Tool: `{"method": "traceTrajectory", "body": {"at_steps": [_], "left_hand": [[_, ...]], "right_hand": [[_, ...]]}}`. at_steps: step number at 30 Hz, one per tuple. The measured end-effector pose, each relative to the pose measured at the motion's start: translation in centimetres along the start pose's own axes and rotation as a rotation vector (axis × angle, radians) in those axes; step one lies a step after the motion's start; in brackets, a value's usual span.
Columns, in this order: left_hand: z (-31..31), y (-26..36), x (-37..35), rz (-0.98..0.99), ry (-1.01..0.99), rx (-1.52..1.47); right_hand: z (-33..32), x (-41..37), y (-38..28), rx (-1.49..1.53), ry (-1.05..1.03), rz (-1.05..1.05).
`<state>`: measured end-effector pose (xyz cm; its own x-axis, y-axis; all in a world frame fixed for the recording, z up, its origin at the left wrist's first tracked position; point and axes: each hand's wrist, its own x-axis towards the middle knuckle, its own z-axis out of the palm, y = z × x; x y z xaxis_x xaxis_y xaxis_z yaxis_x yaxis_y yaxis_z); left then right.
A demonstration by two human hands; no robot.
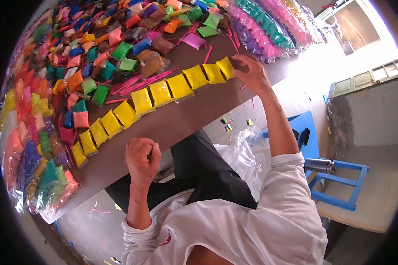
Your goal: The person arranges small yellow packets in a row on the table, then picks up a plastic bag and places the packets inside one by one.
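Yellow packets lie in a row along the near edge of the surface. The right hand, thumb and fingers parted, is at the row's right end; contact is unclear. The left hand, curled into a fist, is by the near edge. Pink strips and mixed packets lie behind the row, bags at the far right corner.

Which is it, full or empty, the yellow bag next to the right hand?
Full, it seems: the yellow bag beside the right hand shows solid yellow filling across nearly its whole face.
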<state>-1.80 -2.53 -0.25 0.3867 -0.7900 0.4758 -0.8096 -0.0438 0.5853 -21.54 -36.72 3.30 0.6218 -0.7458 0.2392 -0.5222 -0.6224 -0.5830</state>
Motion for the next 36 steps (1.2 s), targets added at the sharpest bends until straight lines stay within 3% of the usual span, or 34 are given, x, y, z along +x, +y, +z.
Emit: {"method": "traceTrajectory", "body": {"at_steps": [3,8,11,20,25,31,33,36], "left_hand": [[0.2,-0.1,0.0,0.005,-0.009,-0.012],[-0.6,-0.3,0.0,-0.019,-0.003,-0.031],[-0.8,0.0,0.0,-0.03,0.024,-0.047],[-0.9,-0.6,-0.7,-0.003,0.058,-0.092],[-1.2,-0.5,-1.1,0.008,0.096,-0.106],[-1.5,-0.7,-1.1,-0.002,0.095,-0.181],[-1.8,-0.7,-1.1,-0.02,0.092,-0.22],[-1.6,-0.8,-1.2,-0.047,0.077,-0.253]], "right_hand": [[0.4,0.6,0.3,-0.057,0.005,-0.199],[2.1,1.6,0.1,-0.096,-0.135,-0.155],[2.4,1.6,-0.5,-0.07,-0.094,-0.049],[2.7,1.7,-0.9,-0.107,0.019,-0.182],[5.6,1.8,-11.0,-0.015,0.097,-0.404],[14.0,4.1,-28.1,0.226,-0.135,-0.657],[18.8,7.1,-31.6,0.122,-0.241,-0.755],[23.8,9.4,-37.6,0.277,-0.25,-0.756]]}}
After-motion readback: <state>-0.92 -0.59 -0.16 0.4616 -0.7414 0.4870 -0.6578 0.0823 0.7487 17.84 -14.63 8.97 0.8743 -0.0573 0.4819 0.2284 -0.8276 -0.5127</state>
